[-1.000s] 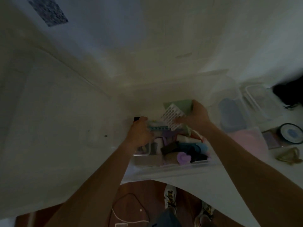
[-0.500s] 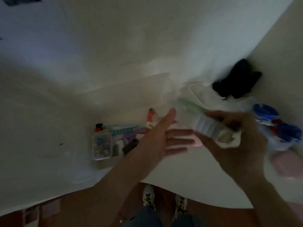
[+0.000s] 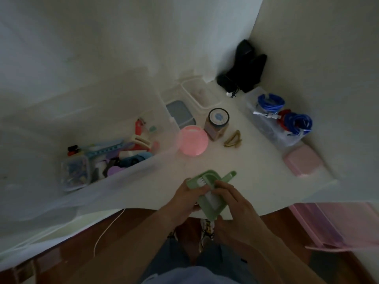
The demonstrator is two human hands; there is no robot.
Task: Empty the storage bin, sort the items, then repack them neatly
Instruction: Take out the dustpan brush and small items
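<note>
Most of the clutter still sits in the clear plastic storage bin (image 3: 114,152) at centre left, while your left hand (image 3: 185,198) and right hand (image 3: 233,203) both clasp a green plastic dustpan-and-brush set (image 3: 209,193) at lower centre, above the white tabletop (image 3: 256,160).

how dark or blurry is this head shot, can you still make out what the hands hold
Head view: dim and underexposed, wide-angle bending at the edges, storage bin wall hazy; yet both hands, left and right, plainly grip a green dustpan and brush set.
</note>
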